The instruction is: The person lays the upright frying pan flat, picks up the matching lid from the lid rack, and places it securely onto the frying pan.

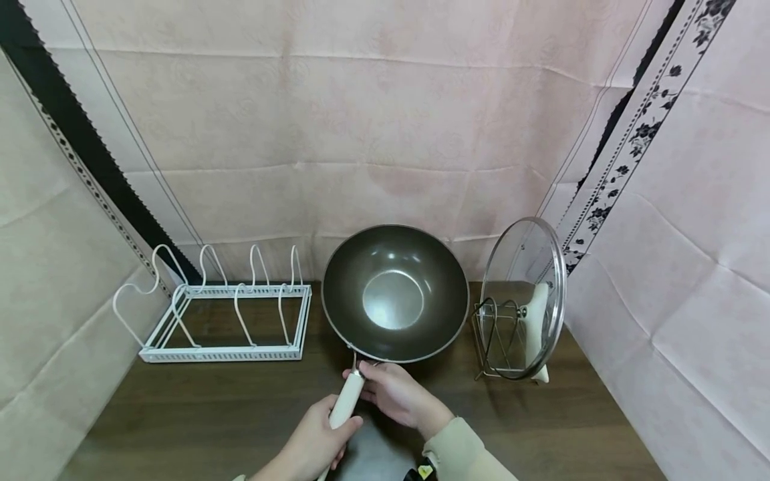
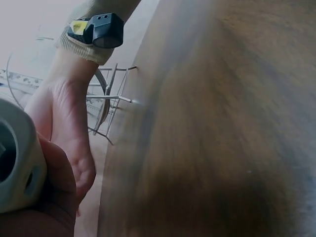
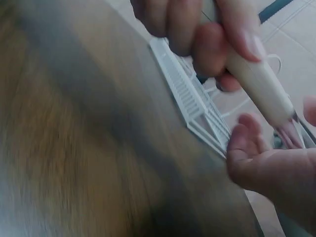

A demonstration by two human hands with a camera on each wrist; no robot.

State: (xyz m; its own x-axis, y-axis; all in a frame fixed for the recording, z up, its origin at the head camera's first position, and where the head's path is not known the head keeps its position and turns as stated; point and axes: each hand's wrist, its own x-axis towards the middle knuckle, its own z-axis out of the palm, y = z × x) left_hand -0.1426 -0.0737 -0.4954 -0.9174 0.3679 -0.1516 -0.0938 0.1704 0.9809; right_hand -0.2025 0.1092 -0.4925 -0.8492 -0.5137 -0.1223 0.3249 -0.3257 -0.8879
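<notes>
A dark wok (image 1: 394, 294) with a pale interior base and a white handle (image 1: 347, 399) tilts toward the head camera. My left hand (image 1: 313, 437) grips the handle, its fingers (image 3: 212, 47) wrapped round it in the right wrist view. The handle's hollow end (image 2: 22, 158) shows large in the left wrist view. At the metal neck, my right hand (image 1: 400, 395) holds on from the right, index finger on the far side and thumb near the pan's rim. Its other fingers (image 3: 242, 140) curl beneath the handle.
On the left stands a white wire dish rack (image 1: 222, 356). To the right, a small wire stand (image 1: 496, 337) bears a glass lid (image 1: 552, 300) on edge with a white knob piece. Fabric-covered walls (image 1: 385, 120) enclose the wooden table (image 1: 180, 414) behind and at both sides.
</notes>
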